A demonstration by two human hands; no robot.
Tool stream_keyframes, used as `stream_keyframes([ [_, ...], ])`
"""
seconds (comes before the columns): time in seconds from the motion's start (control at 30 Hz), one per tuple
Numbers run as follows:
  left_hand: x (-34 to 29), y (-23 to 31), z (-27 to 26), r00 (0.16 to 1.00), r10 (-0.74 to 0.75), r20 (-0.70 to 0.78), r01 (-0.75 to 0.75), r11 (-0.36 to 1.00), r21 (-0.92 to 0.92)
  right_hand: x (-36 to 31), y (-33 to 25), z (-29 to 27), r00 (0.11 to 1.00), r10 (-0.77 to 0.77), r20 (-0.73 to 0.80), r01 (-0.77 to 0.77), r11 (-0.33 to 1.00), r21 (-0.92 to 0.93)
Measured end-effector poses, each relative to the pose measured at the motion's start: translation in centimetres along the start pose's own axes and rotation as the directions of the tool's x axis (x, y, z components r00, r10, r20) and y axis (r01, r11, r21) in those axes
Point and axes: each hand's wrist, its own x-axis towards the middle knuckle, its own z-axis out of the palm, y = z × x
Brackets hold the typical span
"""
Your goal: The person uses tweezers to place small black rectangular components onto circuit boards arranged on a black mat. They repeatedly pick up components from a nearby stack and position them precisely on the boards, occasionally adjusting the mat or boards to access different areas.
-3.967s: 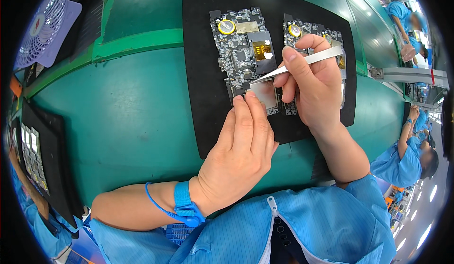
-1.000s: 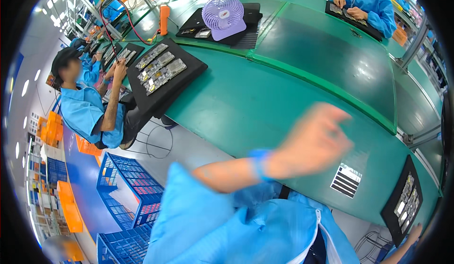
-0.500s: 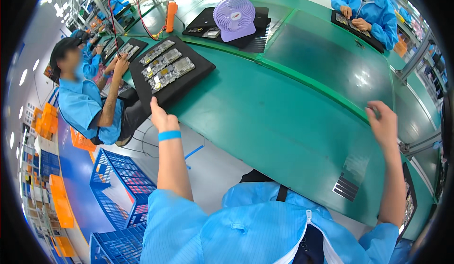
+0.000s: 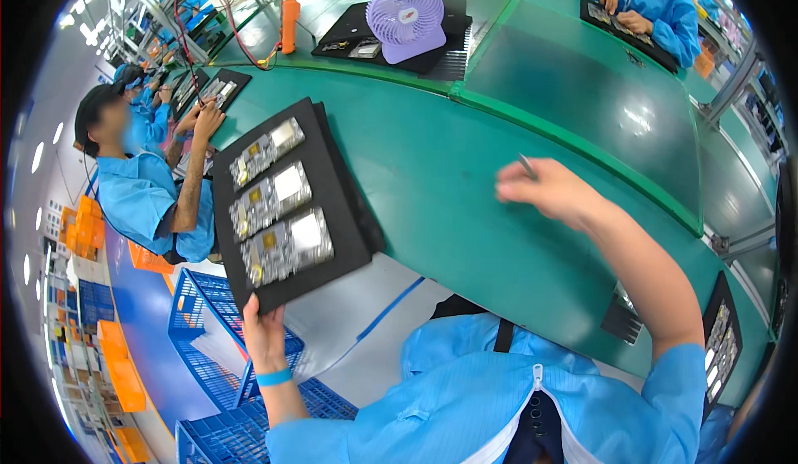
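My left hand (image 4: 264,338) grips the near edge of a black foam pad (image 4: 342,219), thumb on top and fingers beneath. The pad is held tilted past the table's left edge. On it lie three circuit boards in a row: a far one (image 4: 264,155), a middle one (image 4: 268,202) and a near one (image 4: 283,249), each with a pale, shiny rectangular part. My right hand (image 4: 550,191) hovers above the green tabletop (image 4: 432,173), fingers closed round a thin, dark, pointed tool (image 4: 527,166), whose kind is unclear. Some fingers are blurred.
A purple fan (image 4: 407,23) stands on black pads at the back. Striped strips (image 4: 623,314) lie near my right forearm. Another board-laden pad (image 4: 721,343) sits far right. Blue crates (image 4: 224,331) are at lower left. Co-workers (image 4: 141,181) sit left and far right (image 4: 652,11).
The black pad with its boards has come nearer and lower in my left hand. My right hand has moved left across the table, and the thin tool now shows in its fingers.
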Motion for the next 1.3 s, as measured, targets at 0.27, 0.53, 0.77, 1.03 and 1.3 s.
stream_keyframes([
  [0.27,-0.7,2.2,-5.7,0.992,-0.003,0.129,-0.010,0.995,0.097,12.9,-6.6,13.9,0.959,0.074,0.272,-0.208,0.837,0.506],
  [0.53,0.5,1.7,-6.4,0.958,-0.025,0.287,-0.016,0.990,0.138,14.8,-7.1,17.9,0.983,0.004,0.185,-0.106,0.832,0.545],
  [0.77,6.1,4.4,-7.5,0.980,-0.024,0.196,-0.024,0.971,0.237,4.6,-4.8,10.3,0.985,0.081,0.155,-0.144,0.880,0.453],
  [1.03,9.8,-1.8,19.9,0.690,-0.317,0.651,0.020,0.907,0.421,-12.9,2.6,0.2,0.909,0.274,-0.313,-0.016,0.774,0.632],
  [1.3,8.3,-17.7,44.4,0.226,-0.593,0.773,0.285,0.799,0.530,-18.3,8.7,-5.0,0.630,0.483,-0.609,0.190,0.664,0.723],
])
